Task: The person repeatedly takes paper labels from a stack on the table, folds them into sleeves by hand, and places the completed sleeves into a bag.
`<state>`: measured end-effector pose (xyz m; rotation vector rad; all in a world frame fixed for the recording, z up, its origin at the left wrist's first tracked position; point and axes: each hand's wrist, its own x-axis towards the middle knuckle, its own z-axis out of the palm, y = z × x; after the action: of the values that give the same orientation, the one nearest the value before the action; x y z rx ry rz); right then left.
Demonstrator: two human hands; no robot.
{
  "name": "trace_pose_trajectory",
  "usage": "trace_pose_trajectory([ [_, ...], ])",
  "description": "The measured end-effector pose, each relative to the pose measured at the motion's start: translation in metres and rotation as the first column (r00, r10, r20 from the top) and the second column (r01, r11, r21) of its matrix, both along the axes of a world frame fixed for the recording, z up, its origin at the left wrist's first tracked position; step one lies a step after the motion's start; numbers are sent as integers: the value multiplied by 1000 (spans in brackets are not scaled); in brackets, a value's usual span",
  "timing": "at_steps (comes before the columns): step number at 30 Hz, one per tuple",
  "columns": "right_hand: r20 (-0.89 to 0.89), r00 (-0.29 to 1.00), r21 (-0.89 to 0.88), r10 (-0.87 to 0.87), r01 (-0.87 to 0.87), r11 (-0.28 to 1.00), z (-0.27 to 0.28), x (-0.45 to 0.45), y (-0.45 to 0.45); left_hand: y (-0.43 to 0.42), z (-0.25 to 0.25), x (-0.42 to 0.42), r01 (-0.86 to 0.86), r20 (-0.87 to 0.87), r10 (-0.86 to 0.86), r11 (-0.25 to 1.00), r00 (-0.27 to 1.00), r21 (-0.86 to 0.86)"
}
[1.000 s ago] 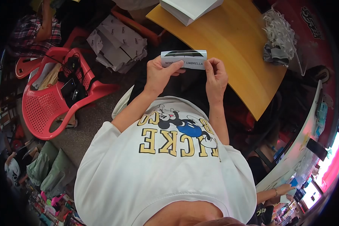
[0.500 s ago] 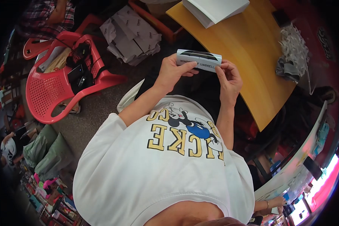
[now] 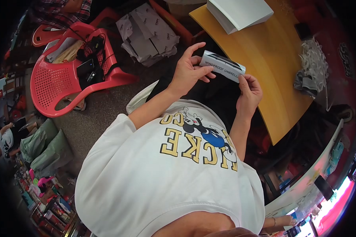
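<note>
A silver-grey package [image 3: 223, 66] printed "WINDPROOF UMBRELLA" is held tilted in front of my body, its right end lower. My right hand [image 3: 250, 91] pinches that right end between thumb and fingers. At the package's left end is my left hand [image 3: 188, 73], its fingers spread apart, the thumb near the lower edge and the index finger raised off it. A black shape shows along the package's upper side.
A yellow wooden table [image 3: 265, 59] bears a white box [image 3: 241, 14] and a bundle of white strips [image 3: 312, 65]. At left are a red chair [image 3: 51, 87] with cables, folded grey packaging [image 3: 146, 35] and green sacks [image 3: 47, 146]. Other people are at the edges.
The view has shifted, and the package has tilted, its right end dropping. My left hand has loosened from its left end, with fingers now spread. My right hand still holds the other end.
</note>
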<state>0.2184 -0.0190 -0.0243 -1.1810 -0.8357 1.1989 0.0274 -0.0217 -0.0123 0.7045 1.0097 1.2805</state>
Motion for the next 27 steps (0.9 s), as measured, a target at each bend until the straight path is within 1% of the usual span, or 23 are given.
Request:
trace_pose_trajectory([
  [2, -53, 998, -34, 24, -26, 999, -2, 5, 0, -2, 1, -2, 41, 10, -41, 999, 999, 28],
  [3, -53, 998, -32, 21, -23, 999, -1, 5, 0, -2, 2, -2, 43, 10, -44, 999, 999, 29],
  [5, -74, 997, -41, 19, -22, 999, 1, 5, -1, -2, 3, -5, 143, -58, -142, 990, 988, 21],
  [6, -73, 997, -40, 20, -23, 999, 1, 6, -1, -2, 3, -6, 143, -58, -141, 990, 988, 22],
  [8, -87, 996, -54, 12, -16, 998, -1, 7, -2, -2, 4, -7, 209, -145, -206, 978, 968, 11],
  [9, -87, 996, -54, 10, -15, 998, -2, 8, -3, -2, 4, -7, 211, -145, -207, 977, 967, 12],
  [11, -30, 999, -14, 13, -13, 1000, -4, 10, -4, -1, 4, -6, 233, -235, -213, 970, 948, 61],
  [12, -29, 1000, -14, 6, -6, 1000, -2, 10, -6, -2, 5, -6, 240, -234, -220, 969, 947, 62],
  [14, 87, 996, 20, 36, -38, 999, 2, 8, -7, -3, 7, -7, 274, -237, -263, 962, 935, 12],
  [18, 141, 989, 79, 43, -55, 995, 2, 8, -8, -5, 4, -9, 290, -264, -281, 957, 923, -7],
  [20, 179, 979, 102, 102, -122, 987, 7, 8, -8, -5, 3, -11, 318, -311, -309, 948, 899, -24],
  [21, 180, 979, 101, 92, -111, 989, 7, 10, -9, -4, 3, -12, 328, -310, -319, 944, 896, -24],
  [23, 159, 974, 9, 163, -166, 986, 6, 14, -11, -4, 2, -13, 341, -349, -333, 939, 876, -38],
  [27, 126, 986, -22, 106, -104, 994, -2, 14, -11, -4, 1, -12, 370, -349, -361, 928, 865, -43],
])
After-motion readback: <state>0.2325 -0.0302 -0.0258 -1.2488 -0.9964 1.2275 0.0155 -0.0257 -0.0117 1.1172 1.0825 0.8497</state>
